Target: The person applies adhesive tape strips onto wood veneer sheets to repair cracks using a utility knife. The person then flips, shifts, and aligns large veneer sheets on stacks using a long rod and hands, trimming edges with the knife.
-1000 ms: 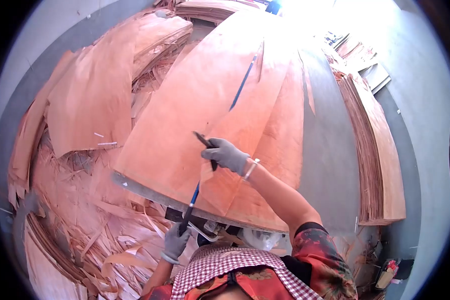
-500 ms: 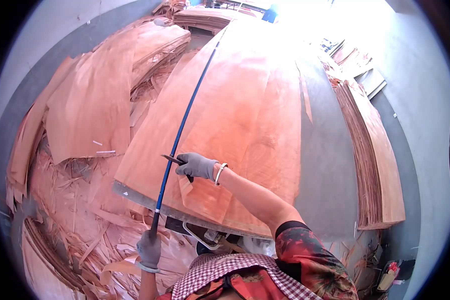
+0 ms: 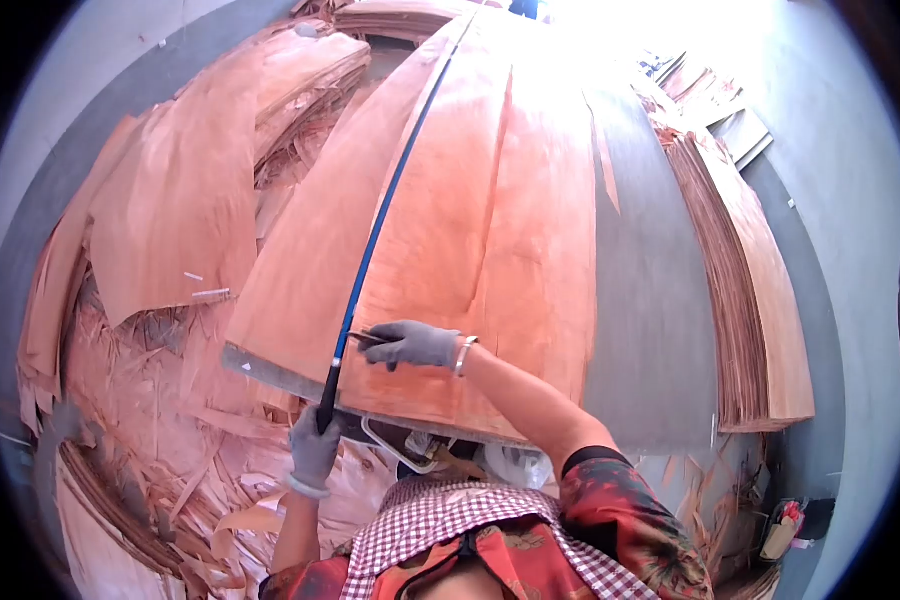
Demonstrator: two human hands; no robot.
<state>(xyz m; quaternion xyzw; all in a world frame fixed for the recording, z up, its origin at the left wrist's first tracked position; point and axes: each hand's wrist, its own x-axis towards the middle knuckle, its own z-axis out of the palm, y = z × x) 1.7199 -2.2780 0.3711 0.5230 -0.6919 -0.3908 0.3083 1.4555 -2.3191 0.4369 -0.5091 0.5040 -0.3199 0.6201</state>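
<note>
My left hand (image 3: pixel 313 450), in a grey glove, is closed around the black handle of a long blue pole (image 3: pixel 390 195). The pole stretches away from me across a reddish wood veneer sheet (image 3: pixel 430 260). Just right of the pole, my gloved right hand (image 3: pixel 417 345) grips a dark knife (image 3: pixel 368 338), its tip close to the pole's near end. Most of the knife's handle is hidden in my fingers. Beneath the sheet is a grey tabletop (image 3: pixel 650 320), bare on its right side. A long crease or seam runs along the veneer.
Stacked veneer (image 3: pixel 185 200) stands at the left, and another stack (image 3: pixel 740 310) lies along the table's right edge. Torn veneer scraps (image 3: pixel 190 400) cover the floor at left. A grey wall (image 3: pixel 860 200) rises at the right. Glare washes out the far end.
My left hand and the pole's near end have moved forward and slightly right. My right hand with the knife has shifted right and slightly nearer me. A ridge now shows along the veneer.
</note>
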